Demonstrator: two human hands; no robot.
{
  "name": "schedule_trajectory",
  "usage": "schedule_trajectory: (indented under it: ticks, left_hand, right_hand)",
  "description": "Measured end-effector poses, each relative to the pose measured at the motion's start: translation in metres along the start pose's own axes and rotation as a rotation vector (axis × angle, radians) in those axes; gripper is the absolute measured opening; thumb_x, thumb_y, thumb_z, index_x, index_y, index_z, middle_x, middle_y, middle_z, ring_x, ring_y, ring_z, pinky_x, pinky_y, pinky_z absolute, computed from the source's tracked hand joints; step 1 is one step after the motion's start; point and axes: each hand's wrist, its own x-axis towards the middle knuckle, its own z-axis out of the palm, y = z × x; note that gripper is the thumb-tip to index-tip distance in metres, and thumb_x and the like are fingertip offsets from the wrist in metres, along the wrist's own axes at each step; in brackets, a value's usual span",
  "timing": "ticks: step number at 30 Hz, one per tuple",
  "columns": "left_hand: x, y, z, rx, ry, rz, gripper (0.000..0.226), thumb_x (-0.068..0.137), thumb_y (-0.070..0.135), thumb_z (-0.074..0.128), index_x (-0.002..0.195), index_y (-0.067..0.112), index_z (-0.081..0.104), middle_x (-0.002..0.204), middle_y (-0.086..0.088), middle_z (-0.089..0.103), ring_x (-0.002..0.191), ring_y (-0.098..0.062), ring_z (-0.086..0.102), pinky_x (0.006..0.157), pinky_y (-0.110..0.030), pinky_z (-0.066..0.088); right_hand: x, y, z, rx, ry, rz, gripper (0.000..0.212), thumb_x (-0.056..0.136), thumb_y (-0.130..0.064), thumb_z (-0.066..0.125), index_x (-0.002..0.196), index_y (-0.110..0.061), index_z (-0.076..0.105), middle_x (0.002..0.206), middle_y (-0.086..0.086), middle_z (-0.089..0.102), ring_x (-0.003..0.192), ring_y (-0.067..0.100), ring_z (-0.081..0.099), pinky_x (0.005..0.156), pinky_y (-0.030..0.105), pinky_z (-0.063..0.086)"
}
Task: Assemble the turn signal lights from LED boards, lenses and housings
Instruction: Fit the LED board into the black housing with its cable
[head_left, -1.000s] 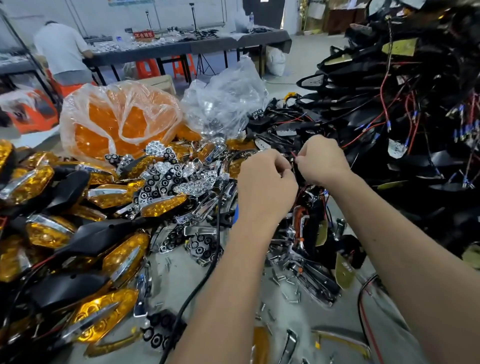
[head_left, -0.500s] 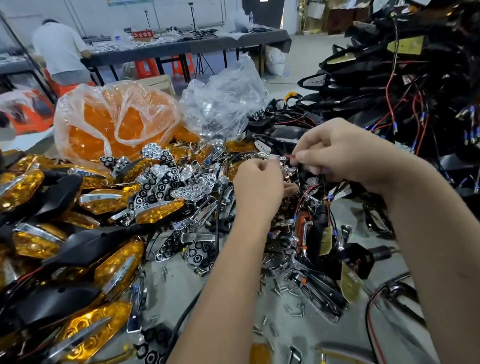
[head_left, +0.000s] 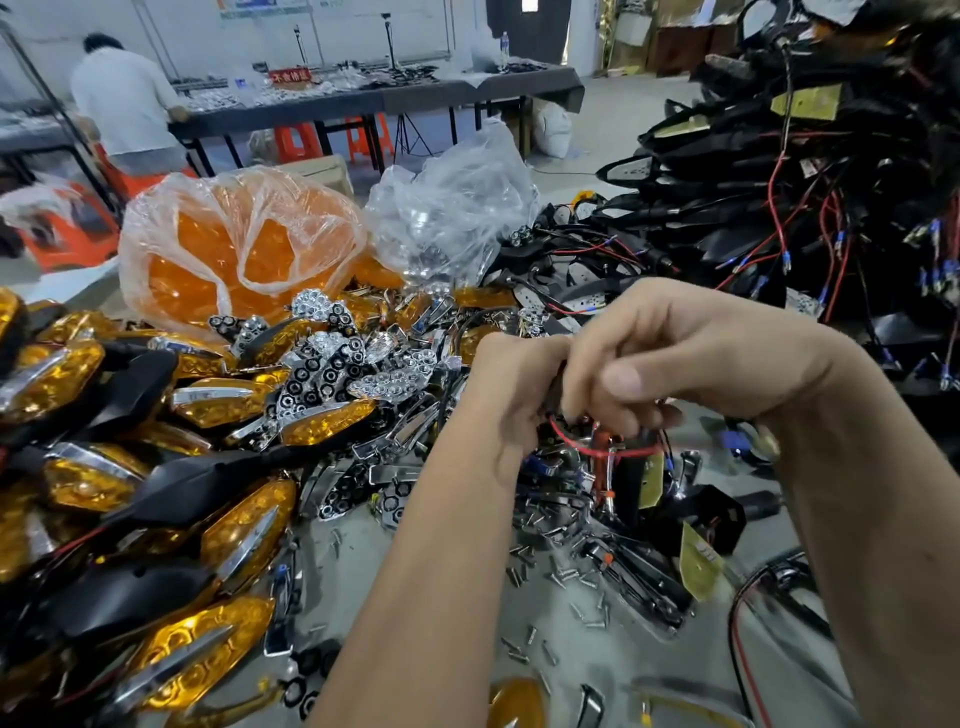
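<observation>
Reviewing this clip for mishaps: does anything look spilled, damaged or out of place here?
Small loose screws lie scattered across the table instead of in a container. Nothing looks broken. Both hands hold a wired part.

Got a small dark part with a thin red wire (head_left: 597, 451) looping out under it, pinched between my left hand (head_left: 511, 395) and right hand (head_left: 675, 358). Finished amber-lensed black signal lights (head_left: 223, 525) are heaped on my left, chrome honeycomb reflector pieces (head_left: 332, 364) in the middle, black wired housings (head_left: 779, 182) stacked at right.
</observation>
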Motion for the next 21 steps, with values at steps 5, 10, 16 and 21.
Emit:
schedule_trajectory:
  ticks: [5, 10, 16, 21]
  left_hand:
    - [-0.01, -0.012, -0.018, 0.029, 0.009, 0.079, 0.016, 0.101, 0.009, 0.062, 0.088, 0.003, 0.068, 0.061, -0.004, 0.07, 0.04, -0.006, 0.051, 0.038, -0.015, 0.037]
    - [-0.029, -0.027, -0.06, 0.031, -0.094, 0.136, 0.012, 0.106, 0.012, 0.058, 0.115, 0.01, 0.065, 0.072, -0.004, 0.075, 0.048, -0.007, 0.057, 0.042, -0.015, 0.041]
    - [-0.066, -0.044, -0.104, 0.02, -0.217, 0.215, 0.021, 0.106, 0.015, 0.057, 0.126, 0.015, 0.061, 0.089, -0.013, 0.078, 0.064, -0.02, 0.068, 0.057, -0.024, 0.052]
    - [-0.081, -0.046, -0.125, 0.035, -0.253, 0.147, 0.039, 0.102, 0.047, 0.058, 0.122, 0.014, 0.062, 0.099, -0.019, 0.079, 0.087, -0.03, 0.077, 0.074, -0.035, 0.062]
  right_hand:
    - [0.017, 0.024, 0.003, -0.144, 0.778, 0.309, 0.023, 0.099, -0.025, 0.072, 0.08, -0.011, 0.073, 0.065, 0.003, 0.064, 0.051, 0.012, 0.05, 0.042, 0.02, 0.041]
    - [0.039, 0.028, 0.023, 0.028, 0.84, 0.479, 0.025, 0.103, -0.033, 0.066, 0.113, -0.01, 0.065, 0.09, 0.014, 0.069, 0.046, 0.011, 0.059, 0.04, 0.023, 0.047]
    - [0.08, 0.018, 0.053, 0.049, 0.853, 0.277, 0.019, 0.097, -0.027, 0.075, 0.115, -0.026, 0.07, 0.089, -0.002, 0.065, 0.055, 0.014, 0.061, 0.045, 0.025, 0.047]
    - [0.102, 0.013, 0.07, -0.101, 0.62, 0.157, 0.022, 0.091, -0.039, 0.081, 0.098, -0.019, 0.075, 0.077, -0.003, 0.073, 0.063, 0.016, 0.059, 0.06, 0.032, 0.047]
